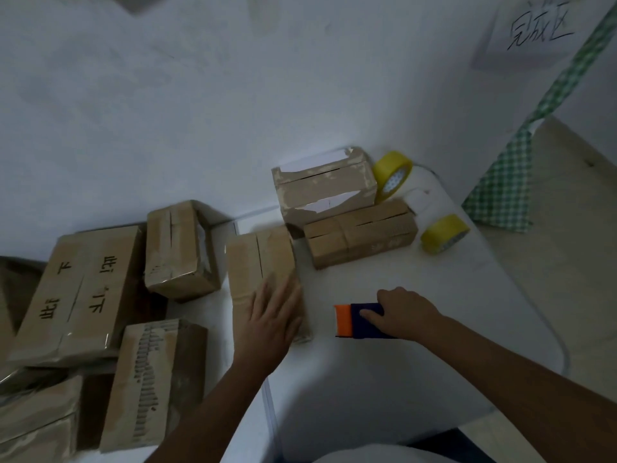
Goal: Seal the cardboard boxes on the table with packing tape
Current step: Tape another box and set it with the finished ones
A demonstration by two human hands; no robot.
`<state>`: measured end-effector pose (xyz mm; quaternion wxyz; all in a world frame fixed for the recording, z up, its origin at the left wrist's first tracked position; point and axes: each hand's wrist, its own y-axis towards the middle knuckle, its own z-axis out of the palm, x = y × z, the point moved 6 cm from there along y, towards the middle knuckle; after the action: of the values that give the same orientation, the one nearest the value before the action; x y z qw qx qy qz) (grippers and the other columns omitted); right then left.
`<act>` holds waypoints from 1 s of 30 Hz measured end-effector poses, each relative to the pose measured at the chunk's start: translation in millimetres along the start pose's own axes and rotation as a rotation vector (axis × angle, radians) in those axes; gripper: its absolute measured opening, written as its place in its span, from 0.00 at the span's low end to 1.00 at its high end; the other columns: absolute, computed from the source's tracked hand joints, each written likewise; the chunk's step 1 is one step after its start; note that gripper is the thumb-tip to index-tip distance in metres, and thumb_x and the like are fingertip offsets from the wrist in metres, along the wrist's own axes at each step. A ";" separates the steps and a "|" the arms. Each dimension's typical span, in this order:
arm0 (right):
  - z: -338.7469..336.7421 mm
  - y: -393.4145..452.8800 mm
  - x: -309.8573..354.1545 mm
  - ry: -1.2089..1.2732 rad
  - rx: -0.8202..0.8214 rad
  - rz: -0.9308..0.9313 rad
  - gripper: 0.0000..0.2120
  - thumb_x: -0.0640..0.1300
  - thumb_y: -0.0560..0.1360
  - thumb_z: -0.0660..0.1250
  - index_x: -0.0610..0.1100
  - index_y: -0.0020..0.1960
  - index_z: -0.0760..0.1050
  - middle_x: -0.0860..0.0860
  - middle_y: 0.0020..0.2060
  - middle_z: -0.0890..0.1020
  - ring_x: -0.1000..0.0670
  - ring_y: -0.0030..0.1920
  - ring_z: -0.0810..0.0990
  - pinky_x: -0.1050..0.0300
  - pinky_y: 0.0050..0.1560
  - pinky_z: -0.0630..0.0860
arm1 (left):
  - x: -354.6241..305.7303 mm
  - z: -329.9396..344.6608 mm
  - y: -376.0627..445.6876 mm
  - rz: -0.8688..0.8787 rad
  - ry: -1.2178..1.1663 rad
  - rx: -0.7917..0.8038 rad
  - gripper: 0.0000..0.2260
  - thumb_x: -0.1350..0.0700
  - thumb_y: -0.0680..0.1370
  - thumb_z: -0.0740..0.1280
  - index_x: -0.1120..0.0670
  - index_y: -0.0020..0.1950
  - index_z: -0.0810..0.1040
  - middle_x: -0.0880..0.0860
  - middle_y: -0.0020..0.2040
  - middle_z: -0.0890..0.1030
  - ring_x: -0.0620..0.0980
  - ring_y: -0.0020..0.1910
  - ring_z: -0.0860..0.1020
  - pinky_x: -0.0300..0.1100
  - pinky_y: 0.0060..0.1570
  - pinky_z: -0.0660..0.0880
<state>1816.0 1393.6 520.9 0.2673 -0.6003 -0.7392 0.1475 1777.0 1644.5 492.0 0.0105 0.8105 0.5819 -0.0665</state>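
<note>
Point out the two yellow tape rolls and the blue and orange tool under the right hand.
far tape roll (392, 175), head view, on its yellow outer band.
near tape roll (444, 232), head view, on its yellow outer band.
blue and orange tool (344, 320), head view, on its orange end.

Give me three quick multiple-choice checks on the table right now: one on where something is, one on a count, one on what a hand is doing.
1. Where does the left hand rest?
A. On a tape roll
B. On the box nearest the person
C. On the wall sign

2. How many yellow tape rolls are on the table?
A. One
B. Two
C. Four

3. What is the right hand doing?
A. Hanging idle
B. Lying flat on a box
C. Gripping the blue and orange tool

Answers: 1 B, fingers lie flat on its top. 2 B, one roll stands behind the boxes, another to their right. 3 C, fingers curl over the tool.
</note>
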 end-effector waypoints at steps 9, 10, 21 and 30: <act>-2.3 -1.9 16.8 -0.121 -0.079 -0.033 0.22 0.60 0.79 0.57 0.42 0.58 0.71 0.45 0.53 0.78 0.46 0.48 0.78 0.57 0.42 0.68 | -9.0 12.0 7.0 0.116 -0.177 -0.061 0.14 0.45 0.83 0.52 0.40 0.63 0.74 0.46 0.76 0.64 0.51 0.79 0.50 0.51 0.76 0.43; -0.9 -0.9 19.7 -0.129 -0.094 -0.033 0.22 0.60 0.79 0.57 0.42 0.58 0.72 0.46 0.53 0.78 0.46 0.49 0.79 0.58 0.42 0.68 | -10.7 12.5 5.9 0.091 -0.177 -0.072 0.14 0.45 0.83 0.52 0.40 0.63 0.74 0.47 0.76 0.64 0.51 0.79 0.51 0.51 0.75 0.43; -2.0 20.9 -6.4 0.020 -0.077 0.178 0.18 0.56 0.81 0.57 0.41 0.45 0.71 0.44 0.51 0.80 0.45 0.49 0.80 0.58 0.40 0.68 | -15.3 17.5 1.2 -0.021 -0.162 -0.063 0.14 0.45 0.84 0.50 0.40 0.64 0.71 0.48 0.77 0.62 0.54 0.79 0.52 0.54 0.74 0.46; 17.3 39.1 4.7 0.273 -0.268 0.048 0.15 0.43 0.79 0.61 0.42 0.65 0.70 0.46 0.59 0.76 0.47 0.56 0.76 0.52 0.56 0.74 | -15.4 15.9 1.9 -0.005 -0.181 -0.080 0.17 0.42 0.84 0.45 0.41 0.65 0.70 0.48 0.76 0.63 0.54 0.78 0.53 0.54 0.74 0.48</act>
<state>1837.1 1409.1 486.8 0.2793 -0.6623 -0.6946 -0.0290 1772.4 1627.9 478.0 0.0951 0.7986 0.5829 -0.1163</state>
